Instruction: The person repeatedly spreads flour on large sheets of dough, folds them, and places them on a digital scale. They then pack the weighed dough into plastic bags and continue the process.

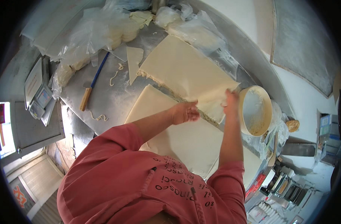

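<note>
A commercial pastry kitchen or bakery: a floured steel worktable [103, 100] carries large dough sheets [185, 71], a sieve of flour [255, 110], a wooden-handled knife [91, 86], plastic-wrapped dough [103, 33] and a weighing scale [37, 89].

You have bare desk [103, 93] left of the dough sheets [178, 71], broken only by a knife [92, 84] and dough scraps [99, 117]. To your right, a round sieve [255, 110] crowds the edge; plastic bags [92, 33] block the far side.
</note>
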Motion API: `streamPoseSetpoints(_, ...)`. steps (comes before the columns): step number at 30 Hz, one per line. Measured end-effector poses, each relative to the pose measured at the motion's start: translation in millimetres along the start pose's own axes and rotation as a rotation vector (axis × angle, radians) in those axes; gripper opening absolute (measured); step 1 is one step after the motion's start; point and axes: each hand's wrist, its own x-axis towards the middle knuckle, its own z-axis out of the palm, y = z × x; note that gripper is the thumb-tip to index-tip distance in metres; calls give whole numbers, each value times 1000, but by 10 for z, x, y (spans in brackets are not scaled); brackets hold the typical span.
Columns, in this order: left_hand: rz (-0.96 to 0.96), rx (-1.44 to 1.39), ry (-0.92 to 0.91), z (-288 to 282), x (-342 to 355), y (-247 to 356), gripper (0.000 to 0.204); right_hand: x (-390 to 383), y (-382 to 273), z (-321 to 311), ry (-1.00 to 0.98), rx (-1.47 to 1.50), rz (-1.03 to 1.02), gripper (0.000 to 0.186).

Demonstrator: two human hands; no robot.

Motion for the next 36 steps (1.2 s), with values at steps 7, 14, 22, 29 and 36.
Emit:
streamPoseSetpoints(7, 892, -627, 170, -406, -358, 1426, 34, -903, -1080, -290, -151, 632, -264, 30)
streamPoseSetpoints(14, 981, 380, 564, -378, -1353, 767, 24, -1936, 89, -1278, 44, 173, -422, 38)
streamPoseSetpoints(22, 711, 505, 949, -1086, -1915, -969, 26, -2347, 2080, -1797, 108, -317, 62, 14)
streamPoseSetpoints(29, 785, 451, 967, -1211, -2016, -859, 24, -2102, 2084, -1508, 215, -588, -168, 19)
streamPoseSetpoints(36, 761, 240, 643, -1115, -2368, -1034, 16, -2454, 1729, -1203, 510, -1303, -721, 23)
